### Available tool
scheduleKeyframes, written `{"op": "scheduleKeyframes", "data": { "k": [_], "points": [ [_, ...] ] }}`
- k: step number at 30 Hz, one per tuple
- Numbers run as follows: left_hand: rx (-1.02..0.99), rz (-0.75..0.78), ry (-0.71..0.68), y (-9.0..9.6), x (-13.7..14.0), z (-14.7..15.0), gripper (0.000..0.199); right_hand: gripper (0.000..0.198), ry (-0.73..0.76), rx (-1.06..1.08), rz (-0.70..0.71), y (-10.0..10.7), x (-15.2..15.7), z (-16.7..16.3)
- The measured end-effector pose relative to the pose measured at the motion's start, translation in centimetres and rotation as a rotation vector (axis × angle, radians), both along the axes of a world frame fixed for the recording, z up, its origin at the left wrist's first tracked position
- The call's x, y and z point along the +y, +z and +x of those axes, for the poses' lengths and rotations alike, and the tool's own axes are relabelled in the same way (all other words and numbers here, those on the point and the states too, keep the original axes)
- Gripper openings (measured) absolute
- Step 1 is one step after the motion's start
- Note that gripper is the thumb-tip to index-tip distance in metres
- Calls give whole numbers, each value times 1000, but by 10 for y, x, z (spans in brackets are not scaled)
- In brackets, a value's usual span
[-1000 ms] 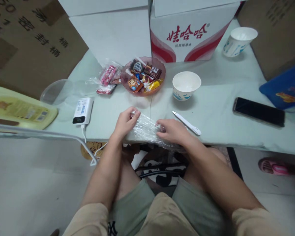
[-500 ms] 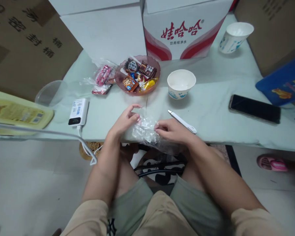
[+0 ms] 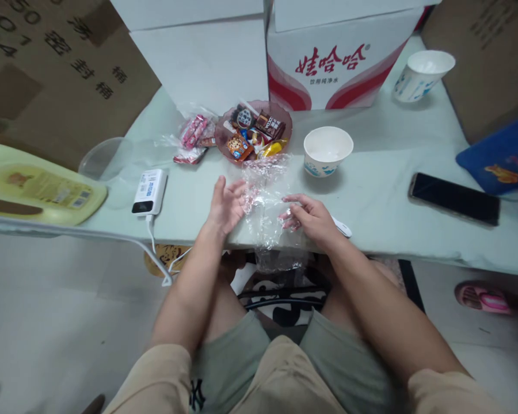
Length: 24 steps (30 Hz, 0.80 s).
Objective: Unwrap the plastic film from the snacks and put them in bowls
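A crinkled clear plastic bag (image 3: 265, 195) stands up between my hands at the near edge of the pale green table (image 3: 384, 172), its lower end hanging over the edge. My left hand (image 3: 225, 202) is spread, palm turned toward the bag, fingertips against the film. My right hand (image 3: 311, 221) pinches the bag's right side with thumb and fingers. A white pen (image 3: 342, 228) lies partly hidden under my right hand. Just beyond the bag sits a pink dish (image 3: 290, 123) full of wrapped snacks.
A white paper bowl (image 3: 328, 150) is right of the dish; a paper cup (image 3: 421, 75) stands farther back. A power bank (image 3: 149, 191) with cable, a phone (image 3: 454, 198), pink candy packs (image 3: 193, 135), a clear lid (image 3: 103, 161) and cardboard boxes (image 3: 328, 63) surround the table.
The bag was bunched flat between both hands; now it is pulled up and spread open. My left hand has let go its grip and opened its fingers.
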<state>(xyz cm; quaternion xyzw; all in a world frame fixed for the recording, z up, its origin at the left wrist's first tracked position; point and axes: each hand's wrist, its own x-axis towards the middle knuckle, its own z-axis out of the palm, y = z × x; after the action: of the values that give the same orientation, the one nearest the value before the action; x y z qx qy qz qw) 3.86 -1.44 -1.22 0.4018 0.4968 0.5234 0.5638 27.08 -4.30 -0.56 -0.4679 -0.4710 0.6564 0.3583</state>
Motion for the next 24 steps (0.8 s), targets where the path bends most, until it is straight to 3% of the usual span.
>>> {"op": "scheduleKeyframes", "data": {
  "k": [2,4,12,18,20,22,24],
  "points": [
    [13,-91,-240,3,-6,11,64,39,-57,-13,-6,-4,3,-2],
    [80,-140,-349,5,-11,18,56,42,-91,-26,3,-8,5,-2],
    [305,-24,-323,7,-14,9,45,59,-11,-37,166,-15,4,4],
    [159,17,-357,14,-21,6,66,25,-190,-64,320,-13,5,-2],
    [163,37,-378,14,-22,10,64,21,-237,-100,403,-14,6,-2],
    [173,71,-300,11,-21,13,50,27,-245,-118,459,-16,5,2],
    [179,105,-177,7,-17,13,37,47,-246,-126,496,-19,5,8]
  ]
}}
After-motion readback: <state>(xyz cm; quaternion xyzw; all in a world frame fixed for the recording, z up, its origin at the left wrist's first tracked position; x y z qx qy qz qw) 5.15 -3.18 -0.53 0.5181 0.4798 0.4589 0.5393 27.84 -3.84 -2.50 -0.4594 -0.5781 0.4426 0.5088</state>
